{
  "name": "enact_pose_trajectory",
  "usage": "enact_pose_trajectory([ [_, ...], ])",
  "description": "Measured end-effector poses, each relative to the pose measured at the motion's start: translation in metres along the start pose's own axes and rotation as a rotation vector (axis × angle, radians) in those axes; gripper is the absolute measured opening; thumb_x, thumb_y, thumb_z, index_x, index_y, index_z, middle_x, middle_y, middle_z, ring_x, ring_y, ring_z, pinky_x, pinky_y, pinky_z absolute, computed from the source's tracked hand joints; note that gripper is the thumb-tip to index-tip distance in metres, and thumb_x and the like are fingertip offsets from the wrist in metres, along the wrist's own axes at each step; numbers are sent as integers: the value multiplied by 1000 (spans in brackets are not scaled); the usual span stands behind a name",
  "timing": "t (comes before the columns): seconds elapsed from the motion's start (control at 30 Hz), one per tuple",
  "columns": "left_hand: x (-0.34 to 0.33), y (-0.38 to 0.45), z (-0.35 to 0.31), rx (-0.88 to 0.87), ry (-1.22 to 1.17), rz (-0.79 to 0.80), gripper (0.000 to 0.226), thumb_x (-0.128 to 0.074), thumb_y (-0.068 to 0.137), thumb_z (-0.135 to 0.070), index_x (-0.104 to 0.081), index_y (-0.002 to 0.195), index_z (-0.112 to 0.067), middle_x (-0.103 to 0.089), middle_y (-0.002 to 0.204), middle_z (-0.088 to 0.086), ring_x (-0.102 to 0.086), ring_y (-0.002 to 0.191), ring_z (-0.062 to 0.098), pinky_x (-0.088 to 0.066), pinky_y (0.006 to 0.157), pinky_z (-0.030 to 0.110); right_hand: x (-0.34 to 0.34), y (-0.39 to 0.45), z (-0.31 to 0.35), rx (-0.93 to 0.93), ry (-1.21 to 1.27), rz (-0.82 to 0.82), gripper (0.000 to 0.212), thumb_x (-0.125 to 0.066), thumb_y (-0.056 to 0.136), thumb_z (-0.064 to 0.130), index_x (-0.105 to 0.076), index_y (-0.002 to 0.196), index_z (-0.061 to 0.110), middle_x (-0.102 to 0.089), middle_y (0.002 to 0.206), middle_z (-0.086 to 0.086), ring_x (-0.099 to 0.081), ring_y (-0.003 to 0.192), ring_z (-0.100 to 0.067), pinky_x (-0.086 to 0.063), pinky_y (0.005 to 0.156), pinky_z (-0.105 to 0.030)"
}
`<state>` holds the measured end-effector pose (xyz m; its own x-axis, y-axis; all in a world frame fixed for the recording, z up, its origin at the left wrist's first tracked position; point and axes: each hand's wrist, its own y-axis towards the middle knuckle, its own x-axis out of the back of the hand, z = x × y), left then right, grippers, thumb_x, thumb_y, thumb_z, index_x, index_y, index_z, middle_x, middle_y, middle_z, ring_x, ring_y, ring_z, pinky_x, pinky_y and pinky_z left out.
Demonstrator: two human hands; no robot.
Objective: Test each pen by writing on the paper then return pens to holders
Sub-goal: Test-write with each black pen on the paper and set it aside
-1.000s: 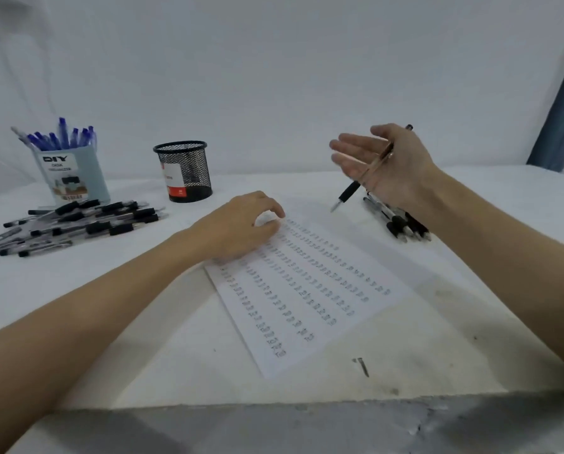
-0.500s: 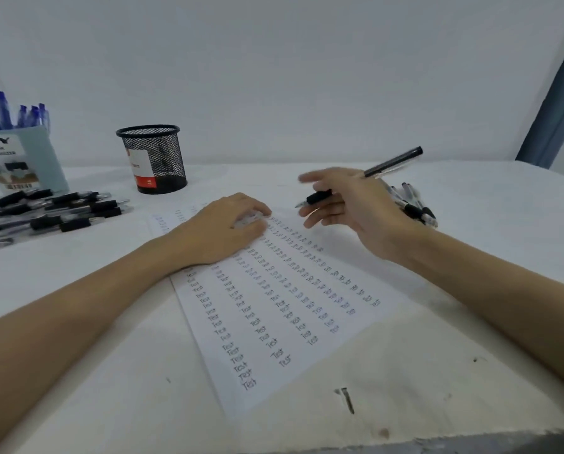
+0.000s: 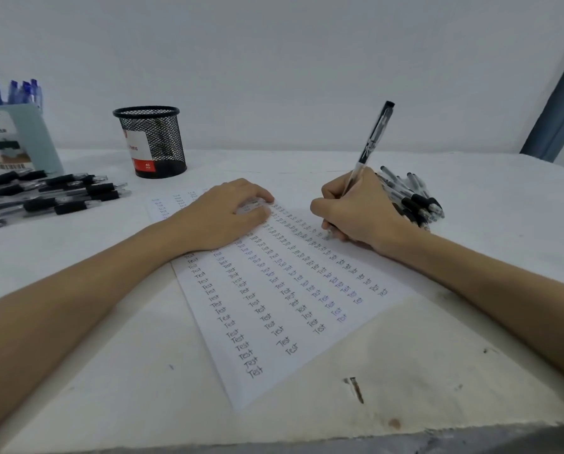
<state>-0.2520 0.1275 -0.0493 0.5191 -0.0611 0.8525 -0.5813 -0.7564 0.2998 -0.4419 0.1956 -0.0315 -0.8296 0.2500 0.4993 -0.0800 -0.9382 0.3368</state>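
Head view: the right hand (image 3: 362, 214) grips a black pen (image 3: 374, 136) in a writing hold, fingers curled round its lower barrel, the cap end tilted up and away toward the far edge of the table (image 3: 437, 371). The tip touches the paper (image 3: 306, 322) near the sheet's far right edge. The left hand (image 3: 223, 214) lies on the far part of the sheet, fingers loosely bent and pressing it down, holding nothing. The paper lies skewed at the middle of the table, covered in columns of the word "Test". Just behind the right hand, toward the table's right edge, sits a heap of black pens (image 3: 414, 198). Along the left edge lie more black pens in a row (image 3: 54, 194). Behind them, at the far left corner, stands a pale blue holder (image 3: 18, 142) with blue pens (image 3: 12, 90) upright in it. A black mesh cup (image 3: 151, 139) stands near the far edge, left of centre.
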Motion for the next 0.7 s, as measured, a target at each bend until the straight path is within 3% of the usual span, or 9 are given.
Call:
enact_pose_trajectory([
  [0.13, 0, 0, 0, 4, -5, 0, 45, -42, 84, -50, -58, 119, -27, -54, 123, -8, -48, 114, 7, -33, 94, 23, 1, 0, 1, -15, -14, 33, 40, -50, 74, -7, -28, 45, 9, -42, 53, -14, -45, 27, -4, -23, 31, -10],
  [0.23, 0, -1, 0, 1, 6, -1, 29, -49, 96, -37, -58, 120, -26, -53, 124, -7, -48, 115, 9, -33, 96, 24, -1, -1, 2, -8, -36, 37, 41, -49, 75, -7, -26, 47, 12, -34, 57, -16, -48, 28, -3, -22, 30, -10],
  [0.43, 1, -1, -1, 4, 28, 1, 28, -48, 96, -35, -57, 121, -26, -53, 124, -6, -47, 115, 9, -33, 95, 23, -1, 0, 2, -16, -39, 31, 41, -50, 76, -4, -26, 46, 12, -40, 57, -17, -44, 26, -5, -21, 32, -12],
  [0.57, 0, -2, -1, 5, 13, 8, 43, -42, 86, -49, -58, 119, -26, -54, 122, -6, -48, 114, 10, -33, 95, 24, -1, 0, 2, -17, -34, 37, 43, -50, 77, -6, -26, 45, 12, -36, 53, -15, -41, 24, -5, -22, 31, -11],
  [0.63, 1, -2, -1, 2, 12, 3, 37, -44, 91, -46, -58, 120, -26, -54, 123, -6, -48, 115, 10, -33, 96, 25, 0, 0, 2, -22, -13, 19, 43, -50, 76, -5, -27, 43, 11, -40, 44, -13, -37, 23, -8, -21, 31, -11],
  [0.7, 1, -2, -1, 8, 14, -3, 29, -48, 96, -37, -57, 121, -26, -53, 124, -6, -47, 116, 9, -32, 96, 24, 0, 0, 2, -17, -21, 18, 43, -50, 77, -5, -26, 45, 11, -38, 48, -15, -39, 24, -6, -21, 31, -10],
])
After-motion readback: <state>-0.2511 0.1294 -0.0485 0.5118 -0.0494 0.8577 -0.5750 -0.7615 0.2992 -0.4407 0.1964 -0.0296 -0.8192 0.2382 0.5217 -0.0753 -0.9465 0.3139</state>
